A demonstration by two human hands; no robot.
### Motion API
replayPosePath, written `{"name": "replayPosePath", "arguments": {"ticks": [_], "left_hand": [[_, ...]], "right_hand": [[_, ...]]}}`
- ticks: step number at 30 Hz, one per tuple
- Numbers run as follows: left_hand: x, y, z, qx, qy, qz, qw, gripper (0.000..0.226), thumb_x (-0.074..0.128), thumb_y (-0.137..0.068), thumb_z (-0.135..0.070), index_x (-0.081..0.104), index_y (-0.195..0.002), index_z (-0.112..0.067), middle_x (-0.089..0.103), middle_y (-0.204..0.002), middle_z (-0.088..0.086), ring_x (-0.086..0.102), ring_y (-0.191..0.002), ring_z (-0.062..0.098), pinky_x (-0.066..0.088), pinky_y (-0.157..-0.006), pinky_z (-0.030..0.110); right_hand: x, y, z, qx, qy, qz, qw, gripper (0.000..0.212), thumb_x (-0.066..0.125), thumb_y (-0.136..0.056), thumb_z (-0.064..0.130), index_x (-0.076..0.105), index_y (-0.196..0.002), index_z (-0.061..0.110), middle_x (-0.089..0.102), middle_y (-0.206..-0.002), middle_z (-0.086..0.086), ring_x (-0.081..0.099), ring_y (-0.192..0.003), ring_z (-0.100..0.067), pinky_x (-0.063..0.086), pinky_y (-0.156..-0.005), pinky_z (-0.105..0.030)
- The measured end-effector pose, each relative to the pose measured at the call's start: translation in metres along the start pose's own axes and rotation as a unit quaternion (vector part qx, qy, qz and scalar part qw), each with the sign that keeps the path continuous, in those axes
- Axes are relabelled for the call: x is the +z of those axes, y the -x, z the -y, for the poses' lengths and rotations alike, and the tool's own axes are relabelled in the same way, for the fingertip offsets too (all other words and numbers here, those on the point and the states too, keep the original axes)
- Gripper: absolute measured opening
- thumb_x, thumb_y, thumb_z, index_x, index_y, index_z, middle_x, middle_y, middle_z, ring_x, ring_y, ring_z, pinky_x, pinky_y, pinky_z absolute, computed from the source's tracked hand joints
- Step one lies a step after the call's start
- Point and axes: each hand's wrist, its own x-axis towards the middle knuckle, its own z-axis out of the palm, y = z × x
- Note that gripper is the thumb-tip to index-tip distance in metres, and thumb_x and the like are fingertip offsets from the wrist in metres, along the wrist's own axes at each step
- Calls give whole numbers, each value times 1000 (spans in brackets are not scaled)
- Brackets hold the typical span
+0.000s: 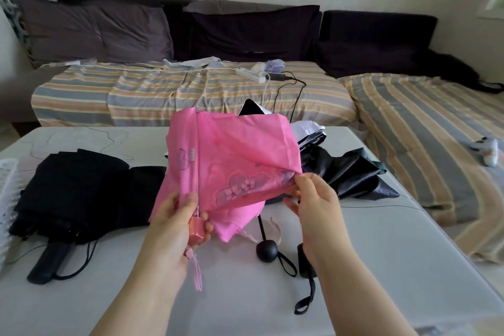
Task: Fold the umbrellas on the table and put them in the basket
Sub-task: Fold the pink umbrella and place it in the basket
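Pink umbrella (229, 161) held up over table (245, 294). Left hand (174, 215) grips handle end, shaft running straight up from its fingers. Right hand (313, 199) pinches canopy edge, just right of shaft. Basket (6, 185) far left, nearer left hand.

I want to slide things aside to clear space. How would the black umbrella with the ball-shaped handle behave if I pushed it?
The round handle would probably roll or pivot rather than slide straight. Its loose black canopy lies crumpled on the table, so it would likely drag and bunch up. The wrist strap looks limp and should simply trail behind.
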Motion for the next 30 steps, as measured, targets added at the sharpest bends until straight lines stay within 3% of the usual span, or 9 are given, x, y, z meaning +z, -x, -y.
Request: {"name": "replayPosePath", "arguments": {"ticks": [7,10,12,15,17,20,23,26,30], "left_hand": [[-8,-3,3,46,-71,-35,996,15,51,-98,-12,55,-111,-5,48,-65,13,50,-41,18,45,-37,21],[-10,-4,1,38,-65,-42,996,14,50,-98,-10,53,-110,-4,46,-67,13,48,-44,19,43,-35,20],[-9,-2,0,22,-50,-35,998,12,50,-98,-11,53,-107,-5,46,-67,13,48,-44,19,43,-35,20],[-8,-1,1,15,-49,-23,998,9,51,-98,-12,54,-103,-6,48,-65,14,49,-37,15,43,-35,21],[-8,-1,2,17,-52,-22,998,9,50,-98,-13,55,-102,-6,48,-64,14,49,-36,15,43,-36,22],[-6,-2,2,27,-48,-33,998,9,49,-98,-10,54,-102,-5,46,-63,13,48,-36,16,42,-34,22],[-4,0,1,42,-61,-34,997,9,50,-98,-10,55,-103,-6,47,-64,14,48,-41,20,42,-35,22],[-1,5,3,59,-83,-20,995,7,52,-97,-11,58,-99,-12,52,-59,11,51,-36,15,43,-37,21],[4,10,5,76,-95,-22,992,25,52,-96,-10,54,-92,-34,57,-45,-1,50,-35,12,46,-44,27]], "right_hand": [[-8,-3,4,-93,166,25,981,16,71,-85,13,62,-72,12,62,-62,6,53,-58,-5,43,-62,-15],[-8,-1,7,-4,-4,115,993,22,64,-83,24,64,-62,19,63,-69,3,54,-67,-9,42,-70,-21],[-5,0,8,77,-157,173,969,25,55,-82,27,71,-64,18,69,-77,0,63,-73,-11,47,-77,-25],[-2,-3,6,116,-238,154,952,23,54,-82,23,74,-78,13,72,-85,-6,68,-80,-15,52,-83,-29],[-2,-3,7,87,-198,161,963,17,60,-81,17,74,-92,15,73,-91,-5,69,-85,-15,54,-79,-26],[-3,0,3,11,-55,187,981,50,67,-76,7,57,-123,19,73,-106,-3,68,-99,-15,54,-83,-23],[3,5,-1,-42,75,86,993,35,66,-83,-2,56,-110,18,74,-92,-1,68,-85,-11,54,-81,-25],[6,2,-2,-86,188,2,978,22,68,-83,8,54,-94,21,63,-71,4,54,-58,-2,44,-62,-16],[7,-1,2,-48,185,71,979,36,78,-75,16,53,-100,21,69,-84,-3,60,-63,-4,52,-63,-19]]}}
